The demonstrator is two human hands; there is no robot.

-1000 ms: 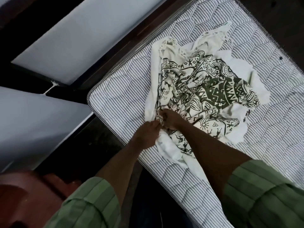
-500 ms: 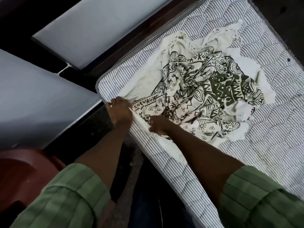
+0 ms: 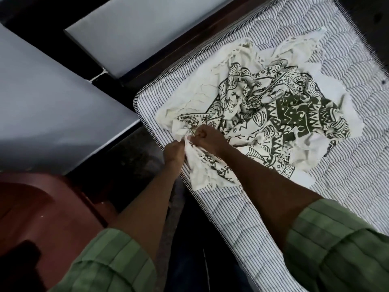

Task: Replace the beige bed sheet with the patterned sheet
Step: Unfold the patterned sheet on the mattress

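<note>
Head view, looking down at one corner of a bed. The patterned sheet (image 3: 271, 114), cream with dark green figures and zigzags, lies crumpled in a heap on the bare striped mattress (image 3: 231, 218), bunched toward the corner nearest the wall. One plain cream edge of it reaches almost to the mattress piping at the corner; a fringed edge shows at the far side of the heap. No beige sheet can be made out on the mattress.

Left hand (image 3: 174, 149): at the mattress edge, fingers curled round a gathered fold of the sheet's near edge. Right hand (image 3: 207, 138): just beside the left, almost touching it, fingers closed in a fist on the same bunch of cloth. The cloth hangs down from between the two hands over the mattress edge.

Both forearms are bare, with green striped sleeves (image 3: 341, 247) rolled up toward the elbows.

Pale grey wall panels (image 3: 52, 114) with a dark frame stand behind the corner. A reddish-brown plastic chair (image 3: 37, 209) sits at lower left on the dark floor.
</note>
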